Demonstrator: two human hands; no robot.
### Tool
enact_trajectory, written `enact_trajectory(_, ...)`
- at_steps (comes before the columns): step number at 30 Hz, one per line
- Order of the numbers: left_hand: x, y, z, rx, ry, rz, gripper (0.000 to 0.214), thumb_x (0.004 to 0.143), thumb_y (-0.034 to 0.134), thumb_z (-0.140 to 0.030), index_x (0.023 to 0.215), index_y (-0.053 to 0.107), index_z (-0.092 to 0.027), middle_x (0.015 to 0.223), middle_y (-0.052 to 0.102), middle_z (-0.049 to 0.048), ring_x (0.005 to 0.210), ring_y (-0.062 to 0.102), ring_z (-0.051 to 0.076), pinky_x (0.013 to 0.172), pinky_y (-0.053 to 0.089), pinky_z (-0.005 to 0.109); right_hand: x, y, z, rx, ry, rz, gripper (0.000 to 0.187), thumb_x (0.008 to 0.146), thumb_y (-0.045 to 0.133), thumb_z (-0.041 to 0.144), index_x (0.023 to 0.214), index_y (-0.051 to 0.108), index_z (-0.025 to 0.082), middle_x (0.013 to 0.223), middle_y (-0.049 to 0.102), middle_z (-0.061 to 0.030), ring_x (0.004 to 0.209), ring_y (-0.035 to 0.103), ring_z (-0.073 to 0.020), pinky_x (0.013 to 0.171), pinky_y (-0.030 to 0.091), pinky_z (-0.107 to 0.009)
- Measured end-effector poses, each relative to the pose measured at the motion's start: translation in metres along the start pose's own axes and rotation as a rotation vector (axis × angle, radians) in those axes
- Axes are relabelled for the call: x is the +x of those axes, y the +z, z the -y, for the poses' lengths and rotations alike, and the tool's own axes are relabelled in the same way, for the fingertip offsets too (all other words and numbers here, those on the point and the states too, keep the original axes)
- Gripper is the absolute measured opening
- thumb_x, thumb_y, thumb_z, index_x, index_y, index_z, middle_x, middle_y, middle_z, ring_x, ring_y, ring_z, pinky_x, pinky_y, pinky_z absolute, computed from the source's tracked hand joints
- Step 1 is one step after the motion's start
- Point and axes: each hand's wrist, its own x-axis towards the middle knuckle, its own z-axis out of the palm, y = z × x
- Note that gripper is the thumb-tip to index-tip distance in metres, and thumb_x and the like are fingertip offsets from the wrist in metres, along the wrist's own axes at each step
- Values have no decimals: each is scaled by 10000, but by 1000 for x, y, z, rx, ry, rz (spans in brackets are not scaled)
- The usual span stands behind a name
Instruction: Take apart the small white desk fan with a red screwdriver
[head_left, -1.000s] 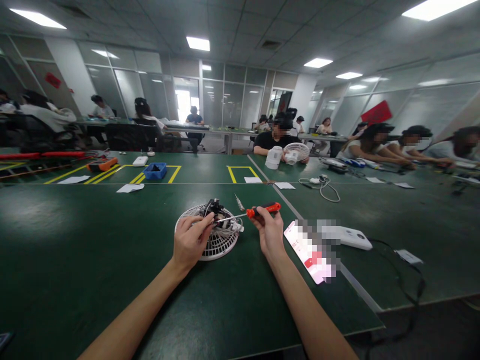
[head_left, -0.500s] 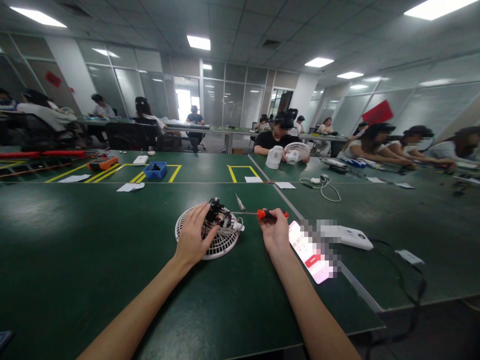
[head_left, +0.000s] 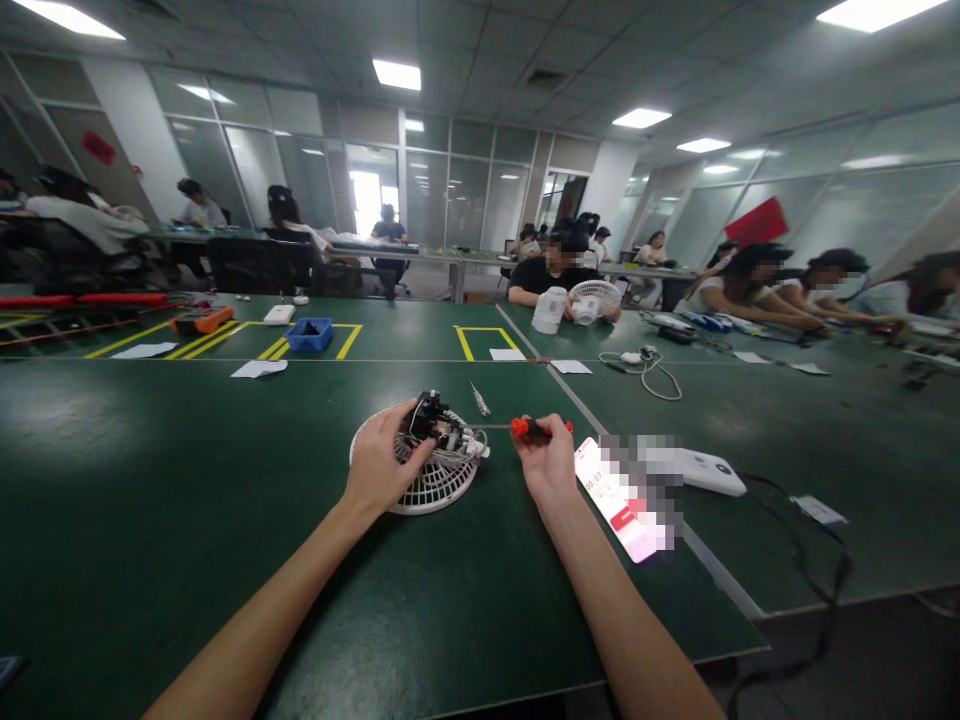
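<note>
A round white fan grille [head_left: 439, 492] lies on the green table, with a black motor assembly [head_left: 430, 412] and a tangle of wires on top. My left hand [head_left: 381, 458] wraps around the left side of the assembly, fingers behind it and thumb in front. My right hand [head_left: 547, 458] is closed on the orange and black handle of a screwdriver [head_left: 531, 428]. Its shaft points left, level, and the tip reaches the white parts on the assembly's right side; exact contact is too small to tell. A small clear-handled screwdriver [head_left: 480, 402] lies just behind.
A lit phone [head_left: 615, 505] lies right of my right forearm, beside a white device [head_left: 709, 472] with a dark cable. Further back are a blue bin [head_left: 310, 335], an orange meter [head_left: 201, 320], paper slips and a white cord [head_left: 652, 372]. Across the table a person holds fan parts [head_left: 594, 302].
My left fingers have drawn in tighter around the motor assembly. The screwdriver and my right hand have shifted very slightly left.
</note>
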Motion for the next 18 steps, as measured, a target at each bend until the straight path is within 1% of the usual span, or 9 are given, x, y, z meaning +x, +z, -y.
enact_trajectory(2, 1, -1, -1, -33, -60, 9, 480, 900, 664, -449, 1316, 553, -237, 1224, 670, 95, 1107, 639, 280, 988, 514, 464, -1, 0, 2, -2, -5, -15, 162, 641, 593, 112, 722, 496, 213, 639, 649, 27, 561, 619, -107, 529, 578, -197)
enact_trajectory(5, 3, -4, -2, -20, -142, -18, 437, 870, 691, -480, 1213, 577, -234, 1084, 667, 69, 946, 649, 252, 877, 536, 426, -3, 1, 3, -9, -19, -34, 159, 644, 594, 110, 724, 499, 209, 636, 644, 27, 563, 617, -104, 538, 579, -199)
enact_trajectory(8, 3, -8, -3, -8, -166, -24, 387, 861, 694, -439, 1165, 571, -234, 1024, 663, 46, 855, 644, 220, 805, 529, 382, -5, 3, 3, -18, -24, -41, 162, 640, 597, 112, 733, 502, 204, 639, 644, 20, 564, 618, -104, 552, 578, -206)
enact_trajectory(12, 2, -13, -3, -6, -177, -11, 373, 833, 708, -419, 1126, 568, -237, 935, 662, 14, 749, 636, 186, 695, 504, 320, -6, 4, 2, -31, -29, -40, 179, 636, 602, 116, 758, 504, 204, 653, 648, 20, 578, 627, -109, 565, 581, -210)
enact_trajectory(14, 2, -14, -4, -9, -168, -26, 373, 825, 710, -413, 1121, 571, -235, 921, 666, 11, 743, 639, 183, 690, 503, 315, -6, 4, 1, -32, -33, -49, 186, 640, 604, 114, 767, 503, 205, 658, 647, 22, 584, 628, -109, 574, 586, -213)
enact_trajectory(18, 0, -13, -4, -42, -154, -70, 376, 813, 713, -402, 1122, 585, -232, 952, 686, 23, 775, 655, 190, 736, 525, 333, -7, 4, 0, -26, -49, -64, 201, 649, 611, 103, 786, 506, 206, 665, 648, 26, 602, 637, -115, 591, 600, -225)
